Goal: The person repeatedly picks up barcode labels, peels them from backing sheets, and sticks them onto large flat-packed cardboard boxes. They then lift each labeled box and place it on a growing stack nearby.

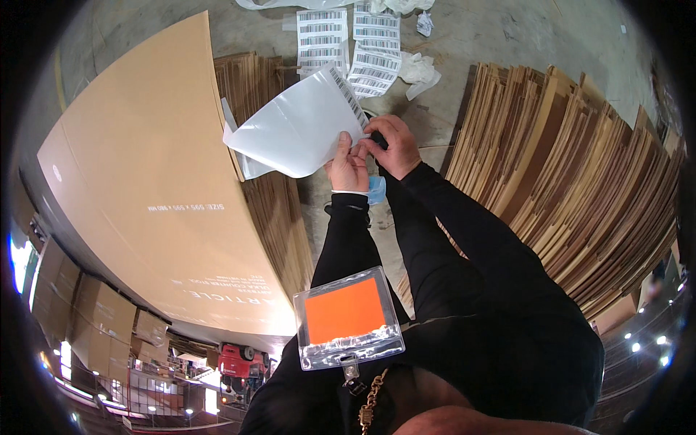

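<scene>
A large, glossy white label sheet [297,127] is held up in front of me, its far right edge curling to show a strip of printed barcodes. My left hand [349,168] is closed on its near right corner, thumb on top of the sheet. Close beside it, my right hand [397,148] pinches at that same corner; the exact spot between its fingertips is too small to make out. Beyond the sheet, several barcode label sheets [322,36] lie on the concrete floor. Crumpled whitish scraps [419,71] rest next to them.
A big brown cardboard box [145,167] stands close on my left. Stacked flat cardboard [272,203] runs beside it, and a long row of cardboard sheets [558,159] curves along my right. A badge holder [348,319] with an orange card hangs from my neck.
</scene>
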The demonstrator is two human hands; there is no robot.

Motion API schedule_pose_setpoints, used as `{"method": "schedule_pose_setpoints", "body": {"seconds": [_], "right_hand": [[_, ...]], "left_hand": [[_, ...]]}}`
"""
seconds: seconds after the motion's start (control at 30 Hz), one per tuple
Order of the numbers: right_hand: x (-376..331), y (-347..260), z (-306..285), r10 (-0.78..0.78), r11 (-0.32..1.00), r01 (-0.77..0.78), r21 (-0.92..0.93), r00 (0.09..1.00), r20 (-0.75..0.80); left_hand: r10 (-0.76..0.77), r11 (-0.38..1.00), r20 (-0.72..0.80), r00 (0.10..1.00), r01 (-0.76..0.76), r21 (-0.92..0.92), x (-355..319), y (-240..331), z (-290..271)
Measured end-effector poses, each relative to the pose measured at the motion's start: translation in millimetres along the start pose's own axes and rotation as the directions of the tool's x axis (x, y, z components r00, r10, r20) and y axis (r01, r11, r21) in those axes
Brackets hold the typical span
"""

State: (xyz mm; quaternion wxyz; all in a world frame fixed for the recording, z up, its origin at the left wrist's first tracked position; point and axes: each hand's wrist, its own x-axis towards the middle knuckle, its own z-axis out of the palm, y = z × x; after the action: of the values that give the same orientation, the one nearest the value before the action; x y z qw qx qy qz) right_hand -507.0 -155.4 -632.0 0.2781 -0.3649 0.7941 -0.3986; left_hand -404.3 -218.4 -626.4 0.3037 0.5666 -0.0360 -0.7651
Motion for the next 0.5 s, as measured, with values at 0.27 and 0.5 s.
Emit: {"method": "schedule_pose_setpoints", "body": {"seconds": [0.27,0.5], "right_hand": [[21,25,-7,0.199,0.978,-0.206,0.041,0.97,0.138],[86,164,-134,0.558,0.661,-0.587,-0.467,0.801,-0.218]], "left_hand": [[0.029,0.999,-0.08,0.996,-0.032,-0.036,-2,9,-7],[0.073,0.961,-0.157,0.985,-0.028,0.275,-1,-6,-29]]}}
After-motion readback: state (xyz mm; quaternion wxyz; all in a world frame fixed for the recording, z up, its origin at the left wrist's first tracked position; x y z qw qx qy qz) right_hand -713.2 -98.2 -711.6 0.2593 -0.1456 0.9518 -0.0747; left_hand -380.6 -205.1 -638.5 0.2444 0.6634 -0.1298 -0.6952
